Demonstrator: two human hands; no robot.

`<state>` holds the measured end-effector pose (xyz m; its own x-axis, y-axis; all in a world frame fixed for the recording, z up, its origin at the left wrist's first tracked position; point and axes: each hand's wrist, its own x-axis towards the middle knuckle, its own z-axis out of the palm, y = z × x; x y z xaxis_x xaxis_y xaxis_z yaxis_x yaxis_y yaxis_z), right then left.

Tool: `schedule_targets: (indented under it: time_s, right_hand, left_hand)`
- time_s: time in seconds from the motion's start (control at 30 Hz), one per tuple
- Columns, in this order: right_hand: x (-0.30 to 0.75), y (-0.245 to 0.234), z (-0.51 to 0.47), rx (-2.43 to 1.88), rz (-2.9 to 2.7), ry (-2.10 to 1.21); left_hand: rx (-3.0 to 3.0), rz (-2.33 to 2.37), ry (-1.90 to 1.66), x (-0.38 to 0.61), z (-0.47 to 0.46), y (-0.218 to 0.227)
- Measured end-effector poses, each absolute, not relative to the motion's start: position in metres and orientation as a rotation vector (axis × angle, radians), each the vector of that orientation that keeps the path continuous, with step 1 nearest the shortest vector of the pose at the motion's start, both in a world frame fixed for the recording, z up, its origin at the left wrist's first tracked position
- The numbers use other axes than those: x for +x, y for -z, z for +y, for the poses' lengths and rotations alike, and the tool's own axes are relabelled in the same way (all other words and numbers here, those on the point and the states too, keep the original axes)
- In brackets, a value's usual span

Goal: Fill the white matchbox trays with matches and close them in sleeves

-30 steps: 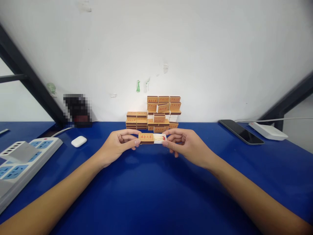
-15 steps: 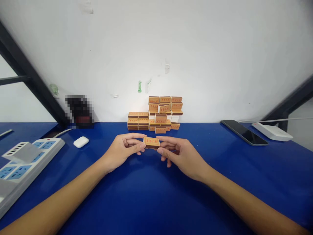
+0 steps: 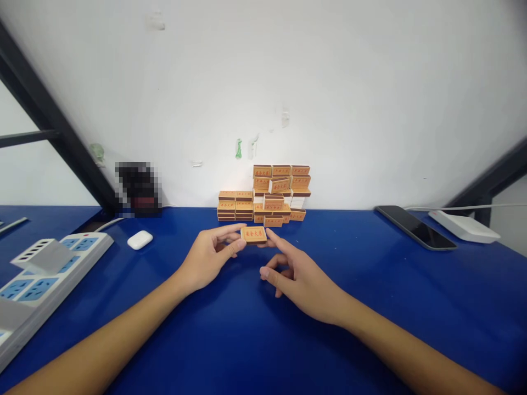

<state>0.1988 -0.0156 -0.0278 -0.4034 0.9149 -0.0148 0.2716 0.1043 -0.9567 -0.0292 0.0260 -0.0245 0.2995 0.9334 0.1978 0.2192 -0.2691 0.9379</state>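
A yellow matchbox (image 3: 253, 235) with red lettering is held by its left end in my left hand (image 3: 209, 258), between thumb and fingers. The index finger of my right hand (image 3: 302, 280) reaches to the right end of that box and seems to touch it. Its thumb is apart from the box, and the other fingers curl loosely below. Behind both hands, against the wall, stands a stepped stack of matchboxes (image 3: 235, 207), lower on the left and taller on the right. One tilted matchbox (image 3: 279, 185) leans at the front of the taller part.
On the blue table (image 3: 230, 340) at the left are a power strip (image 3: 88, 244) with chargers and a white earbud case (image 3: 140, 240). A black phone (image 3: 415, 227) and a white device (image 3: 465, 226) lie at the right. Behind is a white wall (image 3: 349, 99).
My right thumb has come off the matchbox, and the right hand has drawn slightly down and back. The box's top now tilts more toward me in the left hand. The view has shifted slightly.
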Motion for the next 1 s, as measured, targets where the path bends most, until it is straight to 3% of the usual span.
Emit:
schedule_targets:
  time_s: [0.3,0.4,0.6,1.0]
  right_hand:
    - [0.217,0.025,0.007,-1.110,-1.872,-0.653]
    - [0.221,0.025,0.013,-1.100,-1.851,-0.524]
    - [0.222,0.025,0.014,-1.076,-1.830,-0.480]
    - [0.225,0.019,0.015,-1.079,-1.827,-0.470]
  left_hand:
    - [1.702,1.400,-1.354,-0.063,0.057,0.026]
    - [1.888,1.494,-1.293,-0.064,0.066,0.018]
    - [2.112,1.512,-1.179,-0.047,0.092,0.001]
    - [2.353,1.766,-1.108,-0.034,0.103,0.011]
